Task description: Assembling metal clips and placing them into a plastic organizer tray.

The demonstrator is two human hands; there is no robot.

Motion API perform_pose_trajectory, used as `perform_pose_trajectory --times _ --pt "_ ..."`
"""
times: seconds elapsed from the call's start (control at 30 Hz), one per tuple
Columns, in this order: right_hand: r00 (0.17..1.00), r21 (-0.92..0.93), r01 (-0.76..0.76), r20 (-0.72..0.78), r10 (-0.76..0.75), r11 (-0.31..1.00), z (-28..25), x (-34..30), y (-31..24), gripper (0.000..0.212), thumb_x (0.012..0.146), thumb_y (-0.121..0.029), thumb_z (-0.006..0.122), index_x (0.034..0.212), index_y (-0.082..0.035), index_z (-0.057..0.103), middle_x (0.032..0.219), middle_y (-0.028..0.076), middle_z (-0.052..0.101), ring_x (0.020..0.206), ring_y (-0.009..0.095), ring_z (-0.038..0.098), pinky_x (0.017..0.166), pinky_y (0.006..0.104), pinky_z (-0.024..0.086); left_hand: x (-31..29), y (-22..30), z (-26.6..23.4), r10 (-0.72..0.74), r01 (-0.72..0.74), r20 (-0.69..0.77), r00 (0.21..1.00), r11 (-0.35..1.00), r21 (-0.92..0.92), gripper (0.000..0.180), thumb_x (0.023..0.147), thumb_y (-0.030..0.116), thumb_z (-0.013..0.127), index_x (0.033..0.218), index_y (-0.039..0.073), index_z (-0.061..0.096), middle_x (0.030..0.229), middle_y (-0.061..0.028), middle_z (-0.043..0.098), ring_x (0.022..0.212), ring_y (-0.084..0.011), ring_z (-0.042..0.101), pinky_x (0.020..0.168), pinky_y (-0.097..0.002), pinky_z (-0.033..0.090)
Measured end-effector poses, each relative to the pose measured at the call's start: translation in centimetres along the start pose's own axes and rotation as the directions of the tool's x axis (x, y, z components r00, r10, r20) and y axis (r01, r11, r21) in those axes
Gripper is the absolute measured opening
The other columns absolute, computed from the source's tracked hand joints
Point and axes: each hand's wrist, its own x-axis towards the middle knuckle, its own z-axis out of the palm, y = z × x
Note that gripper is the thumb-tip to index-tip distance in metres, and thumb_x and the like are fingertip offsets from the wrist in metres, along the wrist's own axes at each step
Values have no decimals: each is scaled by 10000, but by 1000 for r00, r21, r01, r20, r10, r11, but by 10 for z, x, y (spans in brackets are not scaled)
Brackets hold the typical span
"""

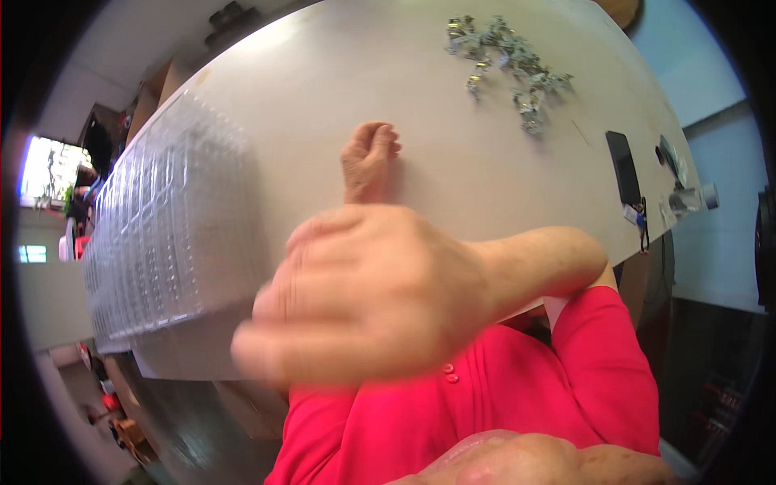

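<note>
My right hand (368, 295) is held up close to the camera, above the table's near edge. Motion smears it, but its fingers stretch out to the left and I see nothing held in them. Beyond it, my left hand (370, 158) rests at the middle of the table with its fingers curled in and the thumb against them. Whatever it may hold is hidden. Nearest to both hands on the left stands a stack of clear plastic trays (174, 226). At the far right lies a loose heap of small grey-green and gold pieces (509, 61).
The pale table (323, 73) spreads out ahead. Along its right side lie a black phone (622, 168), a clear bottle-like container (687, 200) and a small corded item with blue on it (641, 218). The tray stack stands by the table's left edge.
</note>
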Motion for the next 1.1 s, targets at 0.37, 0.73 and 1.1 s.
perform_pose_trajectory --times 0.37,0.73,1.1 --pt "680 -308 -704 -33 733 639 -81 -154 104 192 891 -69 633 1071 -38 575 1023 161 658 915 332 661 790 389 544 -17 10 3 37 -51 103 994 990 134 140 961 141 657 1035 23 670 881 -21 686 796 -75 609 722 -218 492" --pt "378 306 -889 68 923 342 -99 -171 111 160 978 -159 610 1078 -41 567 914 77 689 797 127 668 674 288 549 -25 29 49 50 -91 138 989 947 309 96 946 113 676 965 29 634 869 -5 652 770 -77 584 720 -232 483" --pt "255 581 -770 -96 962 262 -109 -168 117 155 1015 -159 539 1032 -9 576 822 59 643 640 115 629 595 268 528 67 55 95 34 -109 142 989 818 565 307 955 282 644 986 -24 655 854 -45 654 769 -98 586 695 -254 489"
